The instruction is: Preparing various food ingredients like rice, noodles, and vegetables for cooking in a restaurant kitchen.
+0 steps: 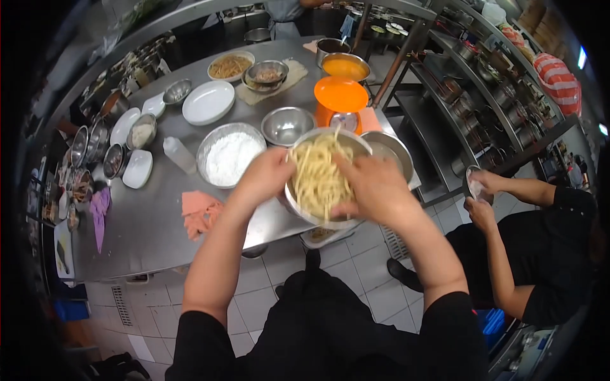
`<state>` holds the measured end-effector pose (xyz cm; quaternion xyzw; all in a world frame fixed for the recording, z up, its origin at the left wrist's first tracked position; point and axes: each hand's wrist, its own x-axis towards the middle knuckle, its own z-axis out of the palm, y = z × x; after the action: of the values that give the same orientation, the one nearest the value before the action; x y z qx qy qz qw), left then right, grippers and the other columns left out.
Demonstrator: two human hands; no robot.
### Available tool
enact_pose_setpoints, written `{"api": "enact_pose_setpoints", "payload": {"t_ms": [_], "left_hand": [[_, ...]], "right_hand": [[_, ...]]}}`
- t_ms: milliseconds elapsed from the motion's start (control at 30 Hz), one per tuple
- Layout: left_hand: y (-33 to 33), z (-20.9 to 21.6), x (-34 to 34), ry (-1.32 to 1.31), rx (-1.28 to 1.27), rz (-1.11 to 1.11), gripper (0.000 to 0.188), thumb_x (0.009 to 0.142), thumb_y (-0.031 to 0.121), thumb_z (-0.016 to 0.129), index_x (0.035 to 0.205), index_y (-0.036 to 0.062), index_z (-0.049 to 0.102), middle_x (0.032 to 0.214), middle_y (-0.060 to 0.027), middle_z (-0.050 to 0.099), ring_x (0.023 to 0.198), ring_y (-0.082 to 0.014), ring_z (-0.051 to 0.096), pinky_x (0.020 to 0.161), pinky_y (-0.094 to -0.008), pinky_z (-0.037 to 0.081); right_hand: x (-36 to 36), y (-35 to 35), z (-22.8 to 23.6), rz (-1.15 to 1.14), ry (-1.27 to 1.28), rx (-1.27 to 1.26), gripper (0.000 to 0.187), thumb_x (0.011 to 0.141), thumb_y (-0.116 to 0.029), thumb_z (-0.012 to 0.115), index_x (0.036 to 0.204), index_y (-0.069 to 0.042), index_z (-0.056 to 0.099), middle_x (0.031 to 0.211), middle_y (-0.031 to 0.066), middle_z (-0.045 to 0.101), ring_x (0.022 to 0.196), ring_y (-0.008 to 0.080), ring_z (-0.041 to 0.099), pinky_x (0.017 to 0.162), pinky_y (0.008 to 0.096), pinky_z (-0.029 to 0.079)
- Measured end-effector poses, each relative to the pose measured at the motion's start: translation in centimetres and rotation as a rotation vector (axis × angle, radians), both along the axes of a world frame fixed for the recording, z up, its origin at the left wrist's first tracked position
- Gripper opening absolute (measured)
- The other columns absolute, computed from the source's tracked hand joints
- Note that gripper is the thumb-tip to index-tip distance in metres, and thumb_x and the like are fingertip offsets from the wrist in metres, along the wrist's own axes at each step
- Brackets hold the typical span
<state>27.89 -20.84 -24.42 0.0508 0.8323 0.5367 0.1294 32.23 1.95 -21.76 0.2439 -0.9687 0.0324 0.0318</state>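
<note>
In front of me a round metal bowl [293,202] is heaped with pale yellow strips [321,178] that look like cut potato or thick noodles. My left hand [270,174] is closed on the bowl's left rim. Over the right side reaches my right hand [378,187], its thumb and forefinger spread apart among the strips; its other fingers are hidden. A few strips stick up at the far rim, slightly blurred. Just left of the bowl sits a metal bowl of white powder [232,155], and behind it a bare metal bowl [288,126].
An orange-topped scale [342,95] and an orange-filled pot [346,65] stand beyond. A squeeze bottle [179,155], white oval plate [208,102] and pink cloth [200,213] lie leftward on the steel table [146,219]. To the right a co-worker [534,247] holds something; metal shelves [419,120] rise behind.
</note>
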Motion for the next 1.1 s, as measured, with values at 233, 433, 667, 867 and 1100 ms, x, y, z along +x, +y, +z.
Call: {"api": "enact_pose_setpoints", "payload": {"t_ms": [233,433,667,867,1100], "left_hand": [[3.9,-2.2,-16.3,-0.064,0.22,0.121,0.022,0.085,0.012,0.048,0.093,-0.0057,0.056,0.077,-0.0168,0.066,0.056,-0.0252,0.067,0.046,-0.033,0.057],[5.8,-4.8,-21.9,-0.139,0.314,0.123,0.027,0.085,0.011,0.044,0.1,-0.0104,0.051,0.08,-0.0217,0.066,0.058,-0.0291,0.068,0.044,-0.0347,0.057],[5.5,-4.9,-23.8,-0.183,0.293,0.12,0.033,0.085,0.02,0.047,0.104,-0.0043,0.056,0.081,-0.0158,0.068,0.06,-0.0253,0.068,0.048,-0.0307,0.056],[5.1,-3.6,-23.3,-0.194,0.164,0.174,0.033,0.083,0.027,0.053,0.1,-0.0012,0.059,0.079,-0.0141,0.066,0.056,-0.0234,0.066,0.049,-0.0303,0.056],[4.9,-2.2,-24.1,0.648,-0.126,0.257,0.053,0.078,0.039,0.068,0.112,0.0001,0.057,0.108,-0.0209,0.062,0.105,-0.0335,0.06,0.089,-0.0405,0.047]], "right_hand": [[-19.7,1.3,0.3,-0.133,0.036,-0.058,0.028,0.079,-0.022,0.065,0.103,-0.008,0.065,0.095,0.0198,0.067,0.09,0.0307,0.066,0.079,0.0435,0.048],[-28.0,4.5,3.6,-0.036,0.106,-0.662,0.025,0.08,-0.021,0.063,0.098,-0.004,0.065,0.087,0.0171,0.068,0.082,0.0323,0.066,0.073,0.0389,0.052],[-28.1,5.1,12.8,0.028,0.081,-1.131,0.021,0.089,-0.023,0.062,0.1,-0.006,0.062,0.07,-0.0009,0.059,0.051,0.0041,0.045,0.043,0.0204,0.036],[-28.4,4.1,8.2,-0.075,0.091,-1.176,0.023,0.089,-0.021,0.062,0.105,-0.004,0.062,0.07,0.0,0.059,0.051,0.0039,0.046,0.045,0.0203,0.037],[-29.0,4.1,3.0,-0.139,0.058,-1.05,0.024,0.091,-0.027,0.061,0.098,-0.004,0.061,0.07,-0.0003,0.058,0.053,0.006,0.046,0.045,0.0237,0.036]]}}
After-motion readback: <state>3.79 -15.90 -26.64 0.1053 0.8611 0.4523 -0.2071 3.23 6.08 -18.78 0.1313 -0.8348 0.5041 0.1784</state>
